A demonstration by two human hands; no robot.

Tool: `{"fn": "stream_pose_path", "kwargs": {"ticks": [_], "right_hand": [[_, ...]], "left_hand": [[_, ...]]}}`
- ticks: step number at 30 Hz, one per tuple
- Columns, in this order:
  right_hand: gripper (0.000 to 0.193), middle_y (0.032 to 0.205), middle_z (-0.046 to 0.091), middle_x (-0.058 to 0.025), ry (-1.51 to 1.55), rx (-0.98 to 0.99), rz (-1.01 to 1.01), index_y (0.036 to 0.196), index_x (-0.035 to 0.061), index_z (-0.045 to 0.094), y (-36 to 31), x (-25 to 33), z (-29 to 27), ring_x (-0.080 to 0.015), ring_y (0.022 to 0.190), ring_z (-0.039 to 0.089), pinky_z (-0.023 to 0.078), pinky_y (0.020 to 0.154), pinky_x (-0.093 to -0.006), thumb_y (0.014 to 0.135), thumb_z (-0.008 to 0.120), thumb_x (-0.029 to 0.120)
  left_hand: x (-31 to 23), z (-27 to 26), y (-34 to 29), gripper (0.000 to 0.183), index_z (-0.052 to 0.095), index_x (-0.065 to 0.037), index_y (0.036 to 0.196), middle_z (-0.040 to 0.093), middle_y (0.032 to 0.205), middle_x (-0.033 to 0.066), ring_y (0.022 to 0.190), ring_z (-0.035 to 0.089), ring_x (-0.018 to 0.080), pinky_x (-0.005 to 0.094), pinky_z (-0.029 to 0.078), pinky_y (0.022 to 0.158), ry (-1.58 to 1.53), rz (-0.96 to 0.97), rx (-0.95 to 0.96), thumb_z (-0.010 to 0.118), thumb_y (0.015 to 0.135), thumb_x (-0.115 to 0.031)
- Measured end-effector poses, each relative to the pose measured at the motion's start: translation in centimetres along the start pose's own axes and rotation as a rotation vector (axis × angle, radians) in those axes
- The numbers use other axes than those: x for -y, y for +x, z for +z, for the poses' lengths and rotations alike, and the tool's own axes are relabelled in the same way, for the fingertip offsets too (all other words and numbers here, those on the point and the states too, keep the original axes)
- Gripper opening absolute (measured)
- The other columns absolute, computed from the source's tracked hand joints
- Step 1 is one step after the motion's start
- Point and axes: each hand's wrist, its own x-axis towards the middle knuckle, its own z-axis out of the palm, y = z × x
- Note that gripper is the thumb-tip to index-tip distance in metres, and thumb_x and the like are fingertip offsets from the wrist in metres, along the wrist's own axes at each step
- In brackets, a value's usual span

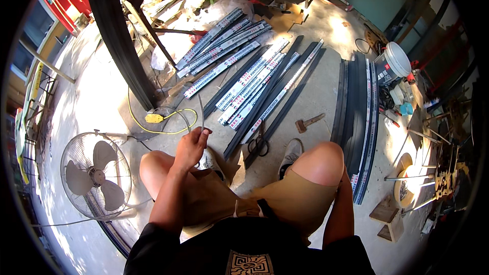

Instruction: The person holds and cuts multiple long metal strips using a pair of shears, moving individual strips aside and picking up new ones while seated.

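Observation:
My left hand (pixel 192 146) is raised above my left knee, its fingers closed round a thin grey strip (pixel 201 111) that curves upward from the grip. My right arm (pixel 340 216) runs down along the outside of my right knee; the fingers there are hidden behind the leg. In front of my feet lie dark profile strips (pixel 277 117) in a loose row, several with white printed film (pixel 254 79) on them. Black-handled scissors (pixel 259 146) rest at the near end of these profiles, between my shoes. A hammer (pixel 308 122) lies to their right.
A fan (pixel 96 173) stands at my left, near a yellow socket block (pixel 154 118) and its cord. More dark profiles (pixel 351 117) lie at the right, beside a white bucket (pixel 393 63). A dark upright post (pixel 122 46) rises at the far left. A small wooden stool (pixel 388 219) stands right.

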Motion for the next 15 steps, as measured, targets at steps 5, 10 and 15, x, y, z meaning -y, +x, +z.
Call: {"fn": "stream_pose_path", "kwargs": {"ticks": [5,10,15], "right_hand": [[0.054,0.127,0.073,-0.0106,-0.014,0.004,-0.009,0.135,-0.0024,0.068,0.0,0.1,-0.3,-0.021,0.115,0.067,0.054,0.097,-0.0373,0.106,0.061,0.043],[0.054,0.126,0.074,-0.0106,-0.016,0.034,-0.029,0.134,-0.0026,0.068,0.7,0.4,0.7,-0.0208,0.115,0.067,0.054,0.097,-0.0372,0.105,0.061,0.042],[0.053,0.126,0.074,-0.0105,-0.007,0.057,-0.049,0.134,-0.0028,0.068,1.3,0.0,1.3,-0.0205,0.115,0.067,0.054,0.097,-0.037,0.105,0.061,0.042]], "left_hand": [[-0.1,0.0,0.1,0.039,0.074,-0.007,0.118,0.07,0.076,0.0143,0.078,0.072,0.0327,0.0453,0.053,0.075,0.007,0.003,0.013,0.052,0.112,-0.039],[0.9,-0.1,0.3,0.04,0.073,-0.006,0.113,0.071,0.077,0.0155,0.079,0.071,0.0369,0.0478,0.053,0.074,0.06,-0.012,-0.023,0.053,0.11,-0.04],[1.3,0.1,0.5,0.042,0.072,-0.006,0.107,0.071,0.077,0.0147,0.08,0.072,0.0359,0.0482,0.053,0.074,0.047,-0.013,-0.044,0.053,0.11,-0.044]]}}
